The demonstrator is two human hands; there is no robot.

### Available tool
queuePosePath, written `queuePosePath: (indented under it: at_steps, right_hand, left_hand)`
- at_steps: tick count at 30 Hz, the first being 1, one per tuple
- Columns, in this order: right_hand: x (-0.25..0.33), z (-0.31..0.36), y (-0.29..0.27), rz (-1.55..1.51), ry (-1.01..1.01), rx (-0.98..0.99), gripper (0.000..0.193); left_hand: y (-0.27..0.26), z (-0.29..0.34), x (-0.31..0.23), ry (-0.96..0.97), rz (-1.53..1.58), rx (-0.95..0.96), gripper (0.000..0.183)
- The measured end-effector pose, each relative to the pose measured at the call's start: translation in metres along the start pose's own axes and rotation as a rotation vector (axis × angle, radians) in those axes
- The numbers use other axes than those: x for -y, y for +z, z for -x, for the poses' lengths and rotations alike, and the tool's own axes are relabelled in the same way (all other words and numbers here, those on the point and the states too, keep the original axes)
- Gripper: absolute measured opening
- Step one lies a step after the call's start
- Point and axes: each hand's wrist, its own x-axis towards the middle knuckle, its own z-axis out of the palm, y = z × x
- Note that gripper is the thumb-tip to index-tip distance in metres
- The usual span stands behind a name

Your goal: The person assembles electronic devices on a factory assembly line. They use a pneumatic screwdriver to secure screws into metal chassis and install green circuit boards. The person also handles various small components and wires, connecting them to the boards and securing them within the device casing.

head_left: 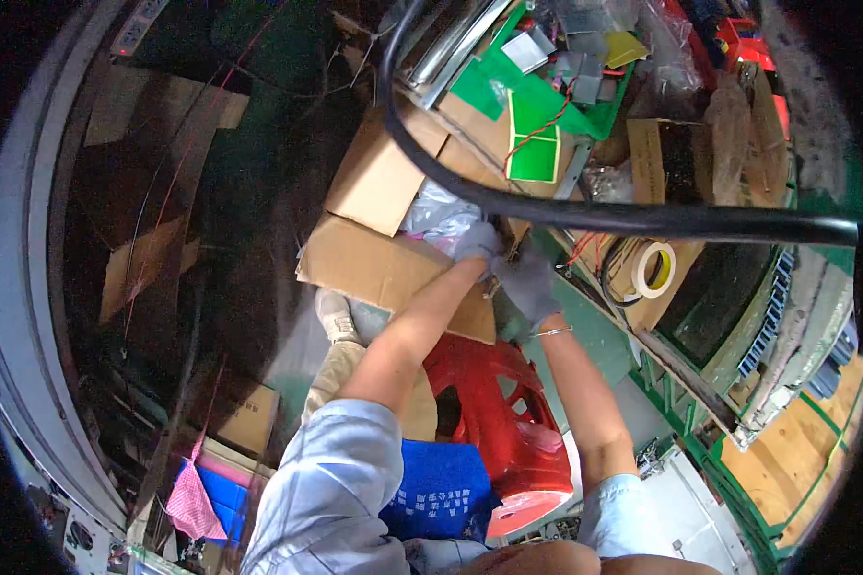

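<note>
My left hand (478,241), in a grey glove, is closed at the inner side of an open cardboard box (379,265). Close by on its right is my right hand (528,287), also grey-gloved, with a bracelet at the wrist and its fingers curled in. Something small and brownish shows between the two hands, too unclear to name. A clear plastic bag (441,213) lies inside the box, touching or just behind my left hand. A thick black hose (585,213) arches across the view above the hands and hides part of what lies behind.
Below the hands stands a red plastic stool (489,412), beside a blue printed cloth (436,494). On the right a cluttered bench holds a tape roll (653,269), green label sheets (533,144), red wires (585,247) and a small carton (650,158). Cardboard pieces (144,264) lie at left.
</note>
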Motion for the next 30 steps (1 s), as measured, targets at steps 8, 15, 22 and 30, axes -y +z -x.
queuePosePath:
  at_steps: [8, 15, 22, 30]
  right_hand:
    - [0.012, -0.005, -0.005, -0.176, 0.117, 0.189, 0.085]
    - [0.066, 0.034, 0.003, -0.386, 0.167, 0.164, 0.079]
    - [0.156, 0.152, -0.033, -1.592, 0.639, 0.515, 0.072]
    - [0.315, 0.305, -0.105, -1.565, 0.476, 1.132, 0.016]
  left_hand:
    - [-0.079, 0.073, -0.014, -0.049, 0.094, -0.063, 0.027]
    - [-0.152, 0.181, 0.015, -0.033, 0.572, -0.106, 0.03]
    - [-0.271, 0.433, -0.016, -0.122, 0.92, -0.029, 0.028]
    - [-0.302, 0.714, -0.085, -0.127, 0.531, -0.1, 0.051]
